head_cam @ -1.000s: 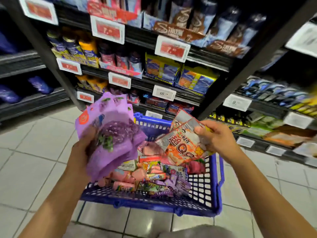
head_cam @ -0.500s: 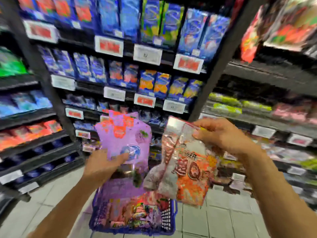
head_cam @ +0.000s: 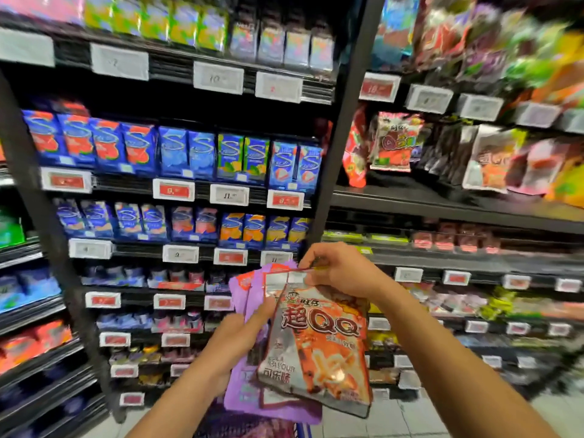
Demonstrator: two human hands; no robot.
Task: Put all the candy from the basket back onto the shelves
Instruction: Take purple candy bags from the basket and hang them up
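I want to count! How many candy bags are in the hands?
2 at least: an orange QQ bag pinched by the right hand, purple bag behind it in the left hand. More purple ones may hide.

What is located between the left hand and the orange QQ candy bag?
In the head view, the purple candy bags lie between them: the left hand grips these, and the orange QQ candy bag overlaps their front.

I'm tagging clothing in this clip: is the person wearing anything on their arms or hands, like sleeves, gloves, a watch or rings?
No. Both forearms are bare as far as the picture shows, with no sleeve edge in view. The left hand and right hand have no gloves, and no watch, bracelet or ring is visible on either wrist or any finger that shows.
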